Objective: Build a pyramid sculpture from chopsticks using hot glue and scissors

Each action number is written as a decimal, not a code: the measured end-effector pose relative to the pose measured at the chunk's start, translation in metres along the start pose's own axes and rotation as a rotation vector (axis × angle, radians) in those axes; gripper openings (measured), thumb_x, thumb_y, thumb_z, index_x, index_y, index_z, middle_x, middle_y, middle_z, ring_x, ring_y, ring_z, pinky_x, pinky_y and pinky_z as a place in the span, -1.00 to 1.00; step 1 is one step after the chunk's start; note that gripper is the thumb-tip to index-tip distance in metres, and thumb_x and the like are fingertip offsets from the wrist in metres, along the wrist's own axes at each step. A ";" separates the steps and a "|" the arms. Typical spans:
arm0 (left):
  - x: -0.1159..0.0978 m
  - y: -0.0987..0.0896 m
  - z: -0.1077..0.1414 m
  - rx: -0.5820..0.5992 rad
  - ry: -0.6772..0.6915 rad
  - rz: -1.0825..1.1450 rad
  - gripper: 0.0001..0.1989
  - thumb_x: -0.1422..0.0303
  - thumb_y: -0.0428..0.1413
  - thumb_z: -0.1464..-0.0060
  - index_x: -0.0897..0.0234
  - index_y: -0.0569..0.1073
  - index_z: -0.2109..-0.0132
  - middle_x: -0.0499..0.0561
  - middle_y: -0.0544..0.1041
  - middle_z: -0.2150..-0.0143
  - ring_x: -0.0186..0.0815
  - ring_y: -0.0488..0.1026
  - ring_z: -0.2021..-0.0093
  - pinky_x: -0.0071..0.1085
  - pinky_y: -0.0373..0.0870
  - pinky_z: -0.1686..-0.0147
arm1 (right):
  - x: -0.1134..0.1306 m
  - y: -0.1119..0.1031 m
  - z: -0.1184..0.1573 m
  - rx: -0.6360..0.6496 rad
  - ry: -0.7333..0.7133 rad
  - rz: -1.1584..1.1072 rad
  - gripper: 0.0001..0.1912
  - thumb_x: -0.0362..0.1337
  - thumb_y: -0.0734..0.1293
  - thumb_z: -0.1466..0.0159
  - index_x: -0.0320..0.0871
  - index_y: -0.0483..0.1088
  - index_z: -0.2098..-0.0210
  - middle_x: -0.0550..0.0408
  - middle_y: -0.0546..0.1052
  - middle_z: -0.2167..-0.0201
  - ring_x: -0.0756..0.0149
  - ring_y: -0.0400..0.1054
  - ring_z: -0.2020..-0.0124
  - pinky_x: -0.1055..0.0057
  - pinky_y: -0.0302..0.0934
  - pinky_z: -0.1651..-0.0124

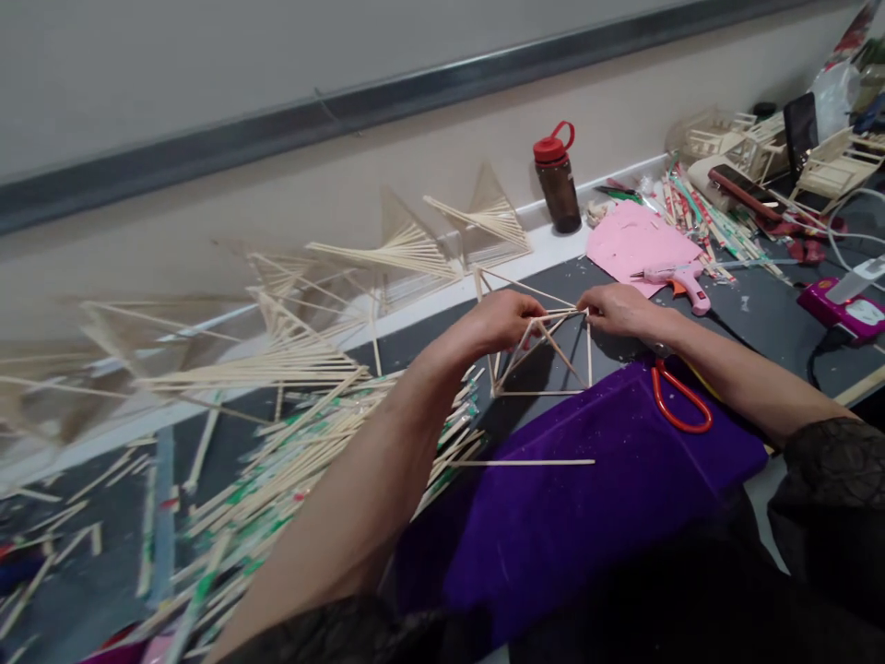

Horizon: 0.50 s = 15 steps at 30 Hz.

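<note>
A frame of thin wooden sticks (543, 394) stands on the dark table, just behind a purple cloth (553, 498). My left hand (508, 323) is closed on the frame's upper left part, its fingertips partly hidden behind the sticks. At the upper right corner my right hand (608, 311) pinches the frame where several sticks meet. One loose stick (532, 462) lies across the cloth's left part. Scissors with red handles (681, 397) rest on the cloth under my right forearm.
Piled sticks and wrappers (297, 470) spread under my left arm. Twisted stick models (277, 360) line the wall. A red-capped bottle (557, 184), pink sheet (640, 240), pink glue gun (681, 281) and magenta device (843, 304) with cables sit behind and right of my hands.
</note>
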State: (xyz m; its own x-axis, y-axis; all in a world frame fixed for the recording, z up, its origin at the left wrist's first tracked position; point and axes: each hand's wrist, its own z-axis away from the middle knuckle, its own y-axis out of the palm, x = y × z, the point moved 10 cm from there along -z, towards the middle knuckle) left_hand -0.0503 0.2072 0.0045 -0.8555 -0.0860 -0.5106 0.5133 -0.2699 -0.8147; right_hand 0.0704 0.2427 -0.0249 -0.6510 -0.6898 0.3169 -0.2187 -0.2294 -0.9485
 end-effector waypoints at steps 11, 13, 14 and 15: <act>0.004 0.039 -0.050 0.079 0.089 -0.401 -0.72 0.42 0.15 0.18 0.21 0.30 0.75 -0.08 0.21 0.77 -0.34 0.23 0.62 -0.42 0.13 0.49 | -0.001 0.008 -0.002 -0.004 -0.025 -0.040 -0.63 -0.30 0.22 -0.30 -0.13 0.47 -0.06 -0.05 0.60 0.10 0.19 0.44 0.11 0.38 0.16 0.23; 0.010 0.045 -0.052 0.113 0.075 -0.395 -0.71 0.40 0.14 0.16 0.20 0.31 0.75 -0.07 0.24 0.78 -0.33 0.24 0.63 -0.43 0.14 0.51 | -0.001 0.008 -0.002 -0.006 -0.029 -0.042 -0.62 -0.31 0.21 -0.29 -0.13 0.47 -0.05 -0.04 0.61 0.10 0.18 0.44 0.12 0.38 0.15 0.24; 0.013 0.046 -0.053 0.124 0.064 -0.380 -0.71 0.40 0.15 0.17 0.20 0.31 0.75 -0.07 0.25 0.78 -0.33 0.24 0.64 -0.43 0.13 0.52 | -0.001 0.008 -0.002 -0.006 -0.029 -0.045 -0.63 -0.31 0.21 -0.29 -0.12 0.47 -0.05 -0.04 0.61 0.11 0.19 0.45 0.12 0.38 0.14 0.25; 0.015 0.047 -0.053 0.127 0.052 -0.354 -0.72 0.42 0.15 0.19 0.20 0.31 0.75 -0.06 0.26 0.78 -0.34 0.23 0.65 -0.43 0.13 0.53 | -0.002 0.009 -0.003 -0.006 -0.028 -0.049 -0.63 -0.31 0.21 -0.29 -0.12 0.47 -0.05 -0.04 0.61 0.11 0.19 0.44 0.13 0.38 0.14 0.25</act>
State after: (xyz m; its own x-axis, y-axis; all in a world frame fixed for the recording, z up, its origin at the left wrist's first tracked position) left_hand -0.0356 0.2442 -0.0557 -0.9721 0.0823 -0.2195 0.1710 -0.3913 -0.9042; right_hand 0.0676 0.2438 -0.0339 -0.6189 -0.6965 0.3632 -0.2543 -0.2598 -0.9316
